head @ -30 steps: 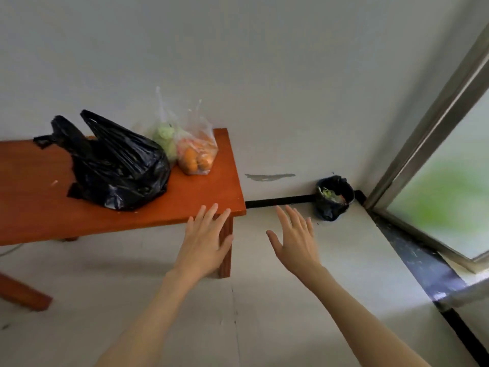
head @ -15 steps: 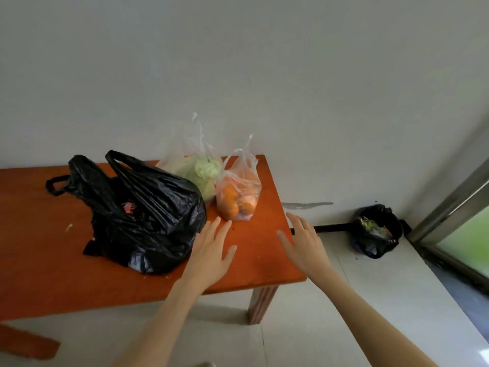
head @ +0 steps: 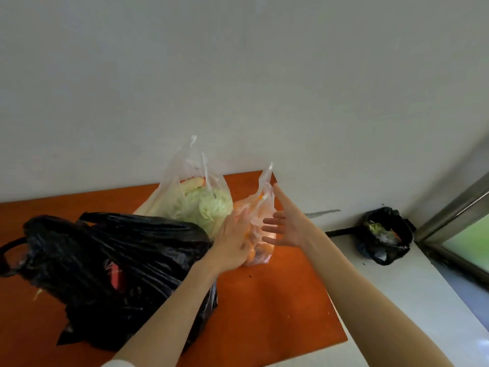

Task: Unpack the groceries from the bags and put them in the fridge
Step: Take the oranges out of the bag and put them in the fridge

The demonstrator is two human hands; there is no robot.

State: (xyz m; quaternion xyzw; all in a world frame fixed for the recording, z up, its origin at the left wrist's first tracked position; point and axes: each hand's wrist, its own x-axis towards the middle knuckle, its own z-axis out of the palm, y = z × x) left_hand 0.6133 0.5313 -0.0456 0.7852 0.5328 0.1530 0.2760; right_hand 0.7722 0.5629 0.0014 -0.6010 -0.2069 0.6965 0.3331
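Looking at this, I'd say we're right at the start: nothing is unpacked yet, all three bags sit full on the orange bench (head: 277, 300), and no fridge is anywhere in view. So basically the whole job is left.

Using the black bag (head: 111, 266) as my landmark: it slumps on the bench nearest me, handles flopped out to its left side, with something red and white peeking through a gap. Can't tell what that is. Just behind it, touching it, stands a clear bag (head: 195, 197) with a pale green cabbage inside, plus something whitish with a red edge tucked behind that. To the right of the black bag, just beside the cabbage one, is the small clear bag of oranges (head: 260, 234).

Both hands are at that orange bag. My left hand (head: 234, 242) is flat against its near side, fingers straight, no grip taken. My right hand (head: 287, 226) is spread wide on its far right side, fingers splayed, holding nothing.

Well off to the right of the black bag, on the floor by the wall, there's a small bin (head: 383, 234) lined in black with scraps in it.
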